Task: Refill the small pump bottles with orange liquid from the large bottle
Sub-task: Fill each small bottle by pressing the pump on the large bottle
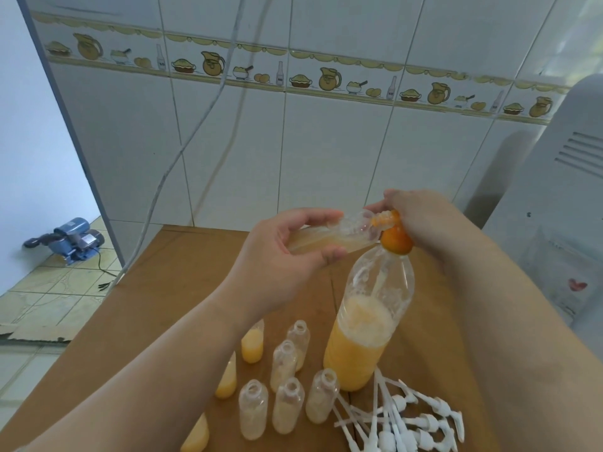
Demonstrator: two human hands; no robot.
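Note:
The large clear bottle (368,324) stands on the cardboard-covered table (156,321), about half full of foamy orange liquid. An orange funnel (396,243) sits in its neck. My left hand (287,252) holds a small bottle (342,234) on its side, mouth at the funnel, and a thin stream runs down inside the large bottle. My right hand (421,223) grips the small bottle's neck at the funnel. Several small open bottles (287,402) stand in front, some nearly empty. Three others (252,345) hold orange liquid.
A pile of white pump heads (404,422) lies to the right of the small bottles. A white appliance (554,230) stands at the right edge. A tiled wall (293,141) with a hanging cable (169,168) is behind. A blue water pump (70,239) sits on the floor left.

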